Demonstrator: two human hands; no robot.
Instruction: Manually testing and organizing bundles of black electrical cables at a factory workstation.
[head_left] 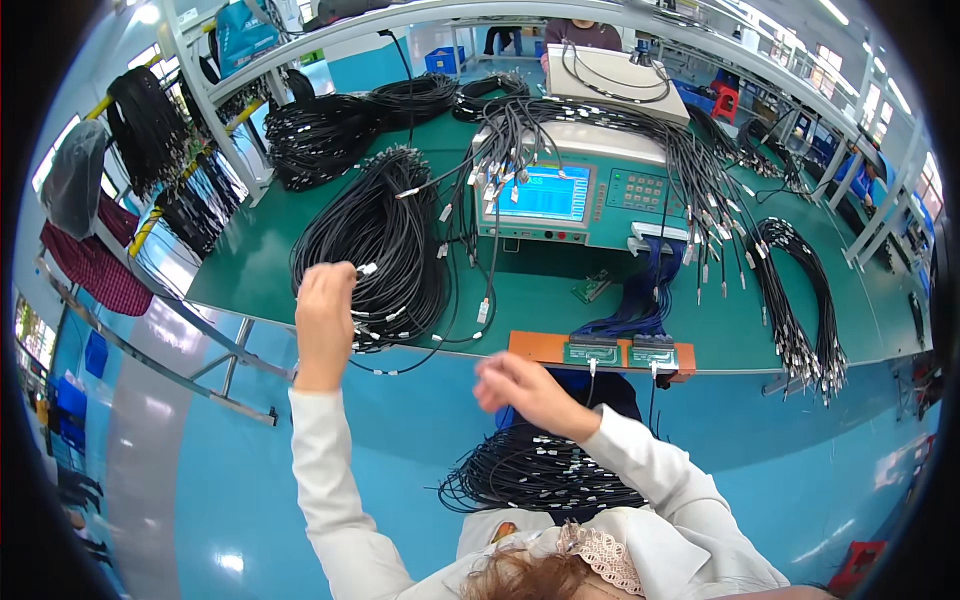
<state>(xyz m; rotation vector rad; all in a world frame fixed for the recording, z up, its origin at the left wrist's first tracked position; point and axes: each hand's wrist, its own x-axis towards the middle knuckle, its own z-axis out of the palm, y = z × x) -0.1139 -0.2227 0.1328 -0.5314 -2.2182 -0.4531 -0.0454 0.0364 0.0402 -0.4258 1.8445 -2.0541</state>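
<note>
My left hand (325,315) is raised over the left part of the green table, its fingers closed in a pinch. A small white cable connector (368,269) shows at its fingertips, and the rest of that cable cannot be told from the others. Behind it lies a large coiled bundle of black cables (400,220) with metal and white ends. My right hand (530,392), slightly blurred, is in front of the table edge with fingers loosely apart and nothing visible in them. Nearest to it is an orange board (535,345) carrying two green circuit boards, each with a cable plugged in.
A teal tester (625,195) with a lit screen stands mid-table, cables draped over it. Blue ribbon wires (650,290) run to the circuit boards. More black cables (540,465) lie across my lap. A cable bundle (810,300) overhangs the right edge. A person (585,35) sits opposite.
</note>
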